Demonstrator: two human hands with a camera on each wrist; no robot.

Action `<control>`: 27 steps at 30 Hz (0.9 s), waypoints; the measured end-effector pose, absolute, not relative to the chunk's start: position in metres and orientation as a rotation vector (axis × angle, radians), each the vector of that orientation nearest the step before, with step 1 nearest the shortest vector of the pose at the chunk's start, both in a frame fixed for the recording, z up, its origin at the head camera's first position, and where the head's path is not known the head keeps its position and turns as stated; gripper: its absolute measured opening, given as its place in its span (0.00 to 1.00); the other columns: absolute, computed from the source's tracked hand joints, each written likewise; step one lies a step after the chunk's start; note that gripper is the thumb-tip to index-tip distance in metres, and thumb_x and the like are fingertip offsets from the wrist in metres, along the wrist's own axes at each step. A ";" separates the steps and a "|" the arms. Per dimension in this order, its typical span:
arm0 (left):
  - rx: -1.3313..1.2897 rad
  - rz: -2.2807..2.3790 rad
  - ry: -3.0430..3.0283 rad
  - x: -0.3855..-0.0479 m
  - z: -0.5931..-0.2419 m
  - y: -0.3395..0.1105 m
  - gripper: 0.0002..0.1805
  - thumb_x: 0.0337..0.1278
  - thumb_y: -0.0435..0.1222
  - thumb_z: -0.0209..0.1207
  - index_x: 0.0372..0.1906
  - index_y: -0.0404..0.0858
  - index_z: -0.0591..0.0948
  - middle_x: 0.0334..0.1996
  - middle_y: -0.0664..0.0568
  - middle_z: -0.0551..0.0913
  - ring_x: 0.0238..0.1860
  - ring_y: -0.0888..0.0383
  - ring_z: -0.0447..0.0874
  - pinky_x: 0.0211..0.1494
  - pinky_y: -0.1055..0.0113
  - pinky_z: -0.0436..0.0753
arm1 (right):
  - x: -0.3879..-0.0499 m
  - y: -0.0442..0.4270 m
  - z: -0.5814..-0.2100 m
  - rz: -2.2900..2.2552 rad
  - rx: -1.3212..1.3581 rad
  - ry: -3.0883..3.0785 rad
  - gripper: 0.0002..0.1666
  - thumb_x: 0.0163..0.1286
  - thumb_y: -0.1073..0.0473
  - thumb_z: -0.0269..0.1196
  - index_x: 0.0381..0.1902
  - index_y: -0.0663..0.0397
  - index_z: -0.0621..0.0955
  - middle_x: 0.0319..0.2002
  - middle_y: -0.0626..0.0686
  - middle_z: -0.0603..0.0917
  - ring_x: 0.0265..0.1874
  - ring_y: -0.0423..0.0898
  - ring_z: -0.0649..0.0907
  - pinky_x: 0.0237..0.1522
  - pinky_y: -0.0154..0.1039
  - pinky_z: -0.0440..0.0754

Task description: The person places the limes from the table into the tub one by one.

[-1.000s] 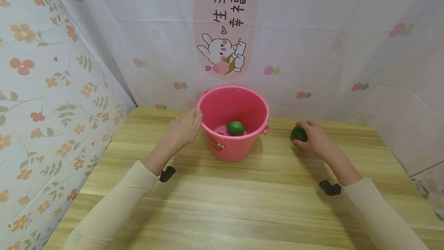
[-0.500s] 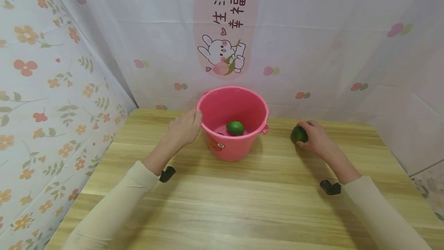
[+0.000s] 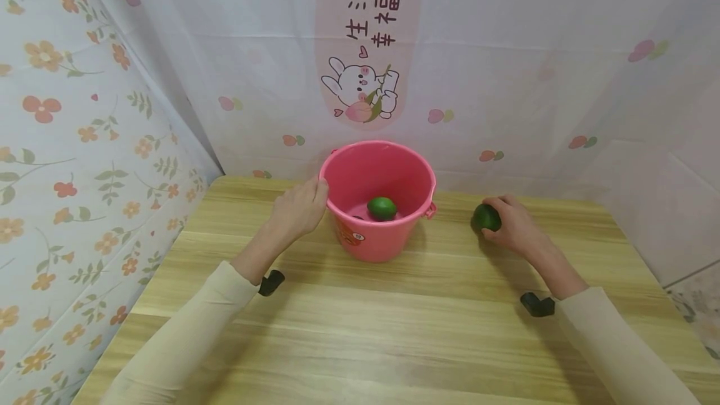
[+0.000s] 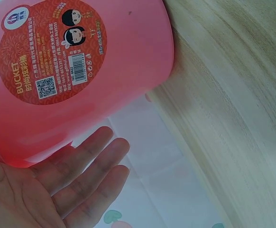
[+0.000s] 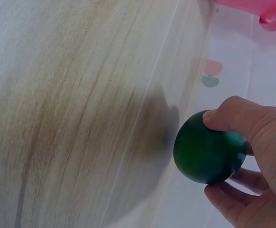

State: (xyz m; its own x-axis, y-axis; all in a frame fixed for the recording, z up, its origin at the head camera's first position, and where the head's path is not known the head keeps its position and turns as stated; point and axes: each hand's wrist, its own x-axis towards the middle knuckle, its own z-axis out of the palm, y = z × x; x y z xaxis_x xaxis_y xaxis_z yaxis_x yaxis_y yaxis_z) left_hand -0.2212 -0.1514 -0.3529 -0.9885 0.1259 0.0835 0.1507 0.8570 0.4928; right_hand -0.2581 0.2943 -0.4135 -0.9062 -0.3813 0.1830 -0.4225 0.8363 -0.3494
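A pink bucket [image 3: 374, 239] stands upright at the back of the table. My left hand [image 3: 300, 208] holds its left rim; in the left wrist view several fingers [image 4: 88, 175] stretch out beside the outer wall. Inside the bucket lies a green lime [image 3: 382, 208], and a sliver of something dark shows beside it. To the right of the bucket, my right hand [image 3: 512, 222] grips another dark green lime [image 5: 209, 149] between thumb and fingertips. The shadow in the right wrist view lies apart from this lime, which seems slightly above the tabletop.
Dark straps or camera mounts [image 3: 272, 282] show at both wrists. The wooden table [image 3: 360, 336] ends at a patterned curtain [image 3: 253, 80] behind, and a flowered cloth [image 3: 84, 205] hangs at the left. A small handle lug [image 3: 430, 210] sticks out on the bucket's right side.
Almost nothing differs. The right hand and its lime have shifted very slightly to the right; the left hand and bucket stay in place.
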 end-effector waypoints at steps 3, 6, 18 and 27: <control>-0.225 -0.805 -2.982 -0.221 -0.353 -0.151 0.26 0.79 0.50 0.27 0.38 0.41 0.72 0.27 0.46 0.73 0.30 0.47 0.75 0.32 0.52 0.74 | -0.257 0.295 -0.413 0.599 0.631 -2.906 0.36 0.57 0.67 0.73 0.62 0.73 0.73 0.55 0.75 0.71 0.47 0.71 0.77 0.45 0.65 0.78; -0.227 -0.816 -2.984 -0.221 -0.354 -0.151 0.25 0.80 0.49 0.28 0.40 0.41 0.73 0.27 0.47 0.73 0.30 0.47 0.74 0.32 0.52 0.74 | -0.257 0.295 -0.412 0.604 0.627 -2.901 0.36 0.58 0.67 0.73 0.62 0.72 0.73 0.55 0.75 0.71 0.47 0.71 0.77 0.45 0.66 0.77; -0.240 -0.824 -2.979 -0.221 -0.354 -0.152 0.25 0.79 0.50 0.27 0.42 0.41 0.72 0.28 0.46 0.73 0.31 0.47 0.75 0.33 0.51 0.74 | -0.248 0.292 -0.405 0.632 0.634 -2.844 0.37 0.57 0.67 0.74 0.63 0.71 0.73 0.55 0.74 0.72 0.48 0.72 0.78 0.45 0.67 0.78; -0.240 -0.837 -2.977 -0.221 -0.354 -0.152 0.23 0.80 0.49 0.29 0.42 0.41 0.72 0.29 0.47 0.73 0.31 0.47 0.74 0.32 0.53 0.74 | -0.243 0.290 -0.398 0.648 0.646 -2.796 0.37 0.55 0.68 0.75 0.61 0.72 0.73 0.54 0.73 0.73 0.47 0.71 0.78 0.44 0.66 0.78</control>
State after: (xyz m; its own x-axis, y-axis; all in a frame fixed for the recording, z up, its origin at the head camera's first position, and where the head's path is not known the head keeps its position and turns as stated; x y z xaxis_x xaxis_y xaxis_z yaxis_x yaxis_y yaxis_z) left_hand -0.2205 -0.1519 -0.3541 -0.9873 0.1374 0.0804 0.1591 0.8426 0.5146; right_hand -0.2430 0.2896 -0.3983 -0.8847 -0.3694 0.2843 -0.4568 0.8084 -0.3713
